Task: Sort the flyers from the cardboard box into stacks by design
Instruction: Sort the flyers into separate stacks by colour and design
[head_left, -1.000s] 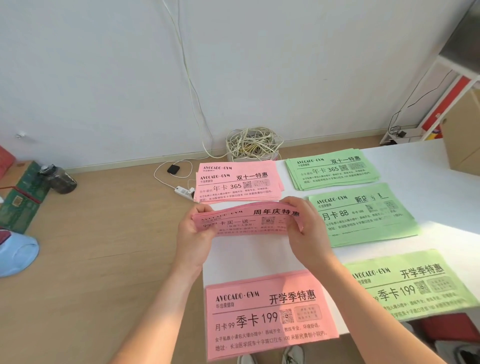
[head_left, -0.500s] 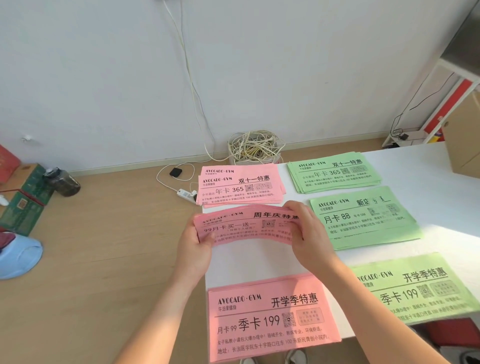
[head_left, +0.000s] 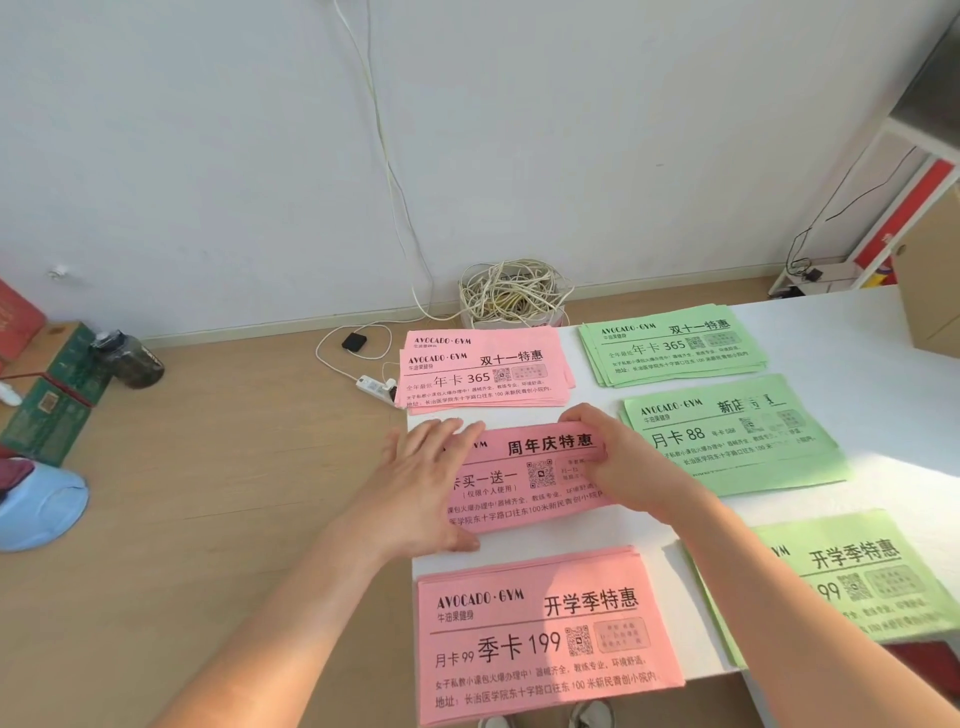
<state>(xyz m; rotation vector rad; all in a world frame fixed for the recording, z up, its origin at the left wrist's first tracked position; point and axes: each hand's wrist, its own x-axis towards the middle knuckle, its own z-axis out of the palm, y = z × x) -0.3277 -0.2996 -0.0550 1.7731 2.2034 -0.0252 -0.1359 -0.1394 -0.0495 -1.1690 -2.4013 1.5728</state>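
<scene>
We see the left hand laid flat on the left end of the pink flyers, its fingers straight and a little apart, with the palm reaching past the table's left edge. The right hand is at the right end of the same flyers. Its fingers are curled over the far edge and its thumb lies on the printed face, so it pinches the paper there.

These pink flyers lie face up, low over the white table, in the gap between the far pink stack and the near pink stack. We cannot tell whether the far right corner is lifted off the table. The far pink stack is fanned a little, and the near pink stack overhangs the table's front edge.

To the right we see three green stacks in a column: the far green stack, the middle green stack and the near green stack, which is partly hidden by the right forearm. All six lots are apart from one another.

A cardboard box shows at the right edge, standing on the table. On the wooden floor beyond the table are a coil of cable, a power strip and, well to the left, a dark bottle
</scene>
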